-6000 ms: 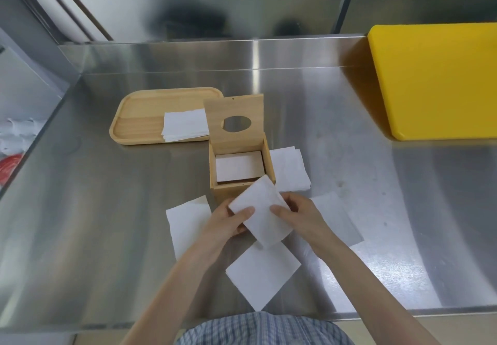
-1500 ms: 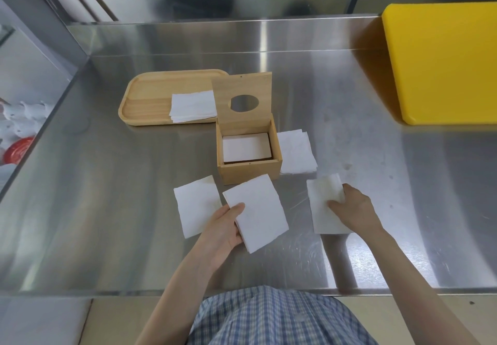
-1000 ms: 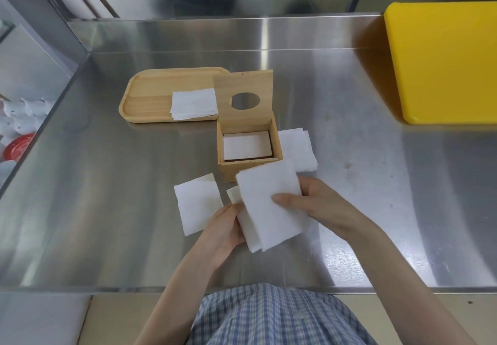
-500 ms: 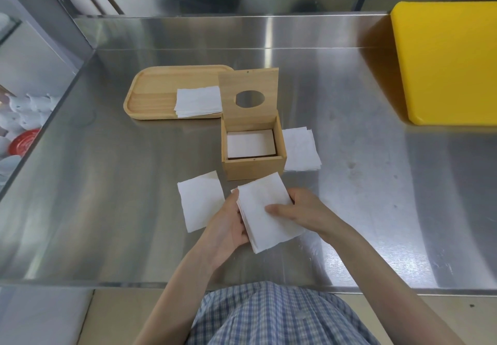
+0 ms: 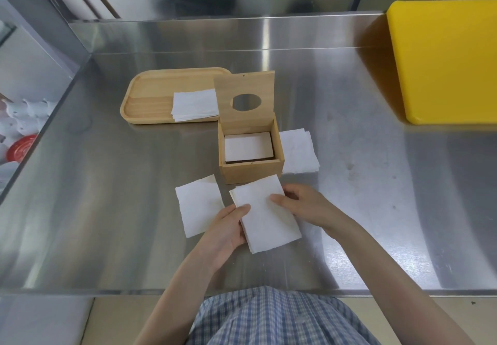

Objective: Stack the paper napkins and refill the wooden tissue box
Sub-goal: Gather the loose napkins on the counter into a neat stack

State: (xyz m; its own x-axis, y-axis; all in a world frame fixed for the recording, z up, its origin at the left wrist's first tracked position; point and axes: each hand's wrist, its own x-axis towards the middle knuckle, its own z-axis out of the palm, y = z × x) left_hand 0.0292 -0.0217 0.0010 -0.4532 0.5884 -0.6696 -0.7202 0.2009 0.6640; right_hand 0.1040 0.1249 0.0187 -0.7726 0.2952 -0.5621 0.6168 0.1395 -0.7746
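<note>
A small stack of white napkins (image 5: 265,217) lies just in front of the wooden tissue box (image 5: 251,171). My left hand (image 5: 227,233) grips its left edge and my right hand (image 5: 301,203) grips its right edge, thumb on top. The box stands open, its lid (image 5: 244,99) with a round hole tilted up at the back, and white napkins (image 5: 247,146) lie inside. One loose napkin (image 5: 199,204) lies flat to the left of my left hand. Another pile of napkins (image 5: 298,151) sits right of the box.
A wooden tray (image 5: 150,99) behind and left of the box carries a napkin stack (image 5: 195,105). A yellow cutting board (image 5: 443,59) lies at the far right. The steel counter ends at a ledge (image 5: 40,129) on the left, with white and red items beyond it.
My right hand picked a napkin from the right of the counter, laid it on the one in my left hand, and both hands now square the small stack.
</note>
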